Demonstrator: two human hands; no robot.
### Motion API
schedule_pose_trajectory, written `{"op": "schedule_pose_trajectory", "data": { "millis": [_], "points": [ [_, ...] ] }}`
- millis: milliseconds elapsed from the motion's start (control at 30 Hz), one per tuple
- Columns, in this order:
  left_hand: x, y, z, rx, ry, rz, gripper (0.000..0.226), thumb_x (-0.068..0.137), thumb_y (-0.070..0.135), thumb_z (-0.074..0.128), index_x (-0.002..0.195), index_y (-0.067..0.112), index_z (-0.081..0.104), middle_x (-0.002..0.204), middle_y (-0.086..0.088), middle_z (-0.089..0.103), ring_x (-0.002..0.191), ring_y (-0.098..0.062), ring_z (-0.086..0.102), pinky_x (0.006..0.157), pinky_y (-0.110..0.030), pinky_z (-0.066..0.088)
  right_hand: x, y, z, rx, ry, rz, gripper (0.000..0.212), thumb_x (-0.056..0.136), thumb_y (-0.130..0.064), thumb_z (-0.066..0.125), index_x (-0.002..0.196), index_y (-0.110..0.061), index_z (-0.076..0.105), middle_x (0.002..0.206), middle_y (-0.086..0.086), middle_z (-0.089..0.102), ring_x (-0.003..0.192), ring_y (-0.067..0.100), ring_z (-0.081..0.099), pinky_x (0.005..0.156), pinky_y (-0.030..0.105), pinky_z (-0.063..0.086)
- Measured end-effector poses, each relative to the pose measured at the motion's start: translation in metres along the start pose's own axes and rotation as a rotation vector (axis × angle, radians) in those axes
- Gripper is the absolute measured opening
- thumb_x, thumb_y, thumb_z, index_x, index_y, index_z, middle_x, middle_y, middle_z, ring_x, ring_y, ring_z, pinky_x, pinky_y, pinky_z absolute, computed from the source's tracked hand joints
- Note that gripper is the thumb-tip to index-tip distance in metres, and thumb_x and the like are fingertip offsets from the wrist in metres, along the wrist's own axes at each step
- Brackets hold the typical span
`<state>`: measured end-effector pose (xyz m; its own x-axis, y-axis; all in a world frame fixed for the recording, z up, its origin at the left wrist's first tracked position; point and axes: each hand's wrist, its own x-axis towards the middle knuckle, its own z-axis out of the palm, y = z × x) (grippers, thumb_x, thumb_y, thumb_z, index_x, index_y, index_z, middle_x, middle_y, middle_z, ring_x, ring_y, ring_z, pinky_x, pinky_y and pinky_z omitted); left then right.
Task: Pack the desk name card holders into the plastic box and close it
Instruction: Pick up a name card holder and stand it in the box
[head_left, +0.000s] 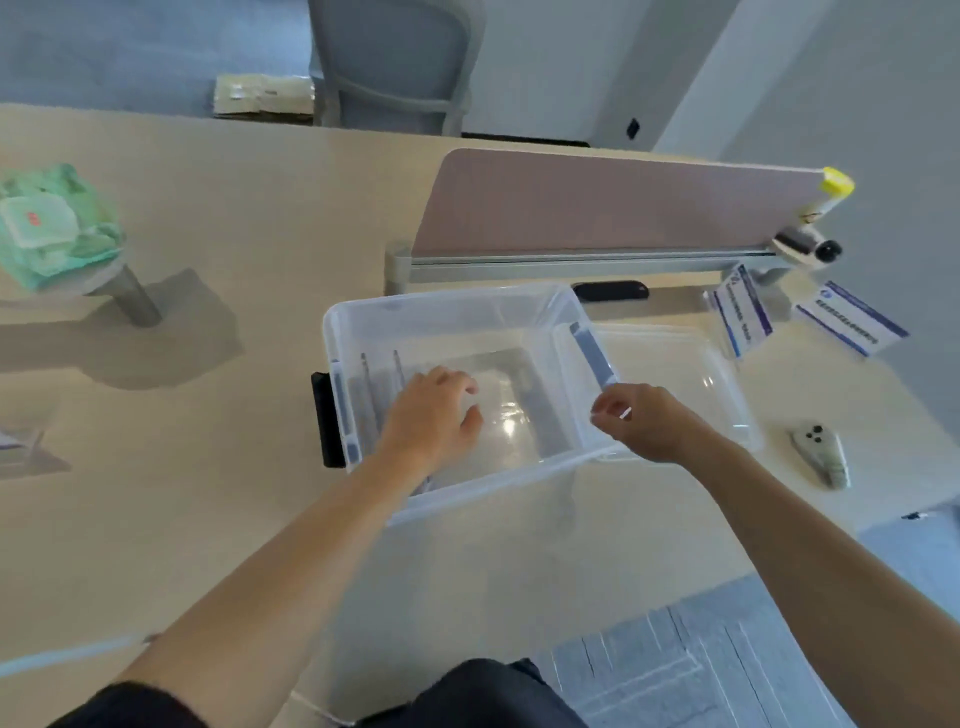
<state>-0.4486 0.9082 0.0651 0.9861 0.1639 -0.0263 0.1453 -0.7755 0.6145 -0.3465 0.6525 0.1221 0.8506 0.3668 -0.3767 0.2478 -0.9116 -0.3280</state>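
The clear plastic box (457, 306) stands open in the middle of the desk. My left hand (431, 415) reaches into it, palm down, with fingers and thumb curled on a clear name card holder that is hard to make out. Other clear holders (382, 379) stand upright at the box's left end. My right hand (644, 421) pinches the box's right rim. The clear lid (691, 364) lies flat against the box's right side. Two name card holders with blue and white cards (740, 312) (852, 325) stand at the back right.
A pink desk divider (613, 202) on a metal rail runs behind the box. A green pack of wipes (52, 223) sits on a stand at the far left. A small grey remote (823, 452) lies at the right edge. Another clear holder (21, 441) is at the left edge.
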Motion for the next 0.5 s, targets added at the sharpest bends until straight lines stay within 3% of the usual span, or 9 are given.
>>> {"op": "schedule_pose_trajectory", "data": {
  "millis": [100, 267, 400, 500],
  "points": [
    [0.006, 0.034, 0.02, -0.025, -0.092, 0.056, 0.027, 0.09, 0.031, 0.054, 0.113, 0.02, 0.063, 0.117, -0.002, 0.062, 0.11, -0.025, 0.057, 0.09, -0.04, 0.05, -0.039, 0.035, -0.014, -0.044, 0.056, 0.123, 0.012, 0.091, -0.04, 0.059, 0.095, -0.032, 0.067, 0.097, -0.006, 0.069, 0.093, 0.019, 0.064, 0.086, 0.039, 0.054],
    [0.024, 0.103, 0.055, 0.009, -0.235, 0.171, 0.026, 0.091, 0.032, 0.053, 0.111, 0.018, 0.063, 0.111, -0.001, 0.066, 0.101, -0.025, 0.061, 0.084, -0.033, 0.05, -0.093, 0.105, -0.032, -0.074, 0.119, 0.245, 0.018, 0.094, -0.039, 0.059, 0.102, -0.027, 0.07, 0.093, -0.007, 0.066, 0.086, 0.013, 0.061, 0.071, 0.027, 0.046],
    [0.041, 0.163, 0.095, 0.056, -0.305, 0.239, 0.027, 0.09, 0.031, 0.053, 0.113, 0.021, 0.063, 0.109, 0.001, 0.068, 0.1, -0.023, 0.062, 0.081, -0.031, 0.048, -0.115, 0.179, -0.045, -0.001, 0.168, 0.31, 0.017, 0.093, -0.037, 0.062, 0.102, -0.027, 0.071, 0.098, -0.004, 0.07, 0.089, 0.017, 0.065, 0.083, 0.037, 0.056],
    [0.059, 0.212, 0.129, 0.111, -0.35, 0.265, 0.03, 0.092, 0.031, 0.051, 0.117, 0.019, 0.062, 0.111, 0.001, 0.066, 0.101, -0.021, 0.061, 0.081, -0.03, 0.047, -0.118, 0.241, -0.06, 0.041, 0.2, 0.323, 0.018, 0.093, -0.036, 0.063, 0.104, -0.025, 0.071, 0.097, -0.005, 0.07, 0.088, 0.014, 0.062, 0.082, 0.029, 0.051]
  ]
}}
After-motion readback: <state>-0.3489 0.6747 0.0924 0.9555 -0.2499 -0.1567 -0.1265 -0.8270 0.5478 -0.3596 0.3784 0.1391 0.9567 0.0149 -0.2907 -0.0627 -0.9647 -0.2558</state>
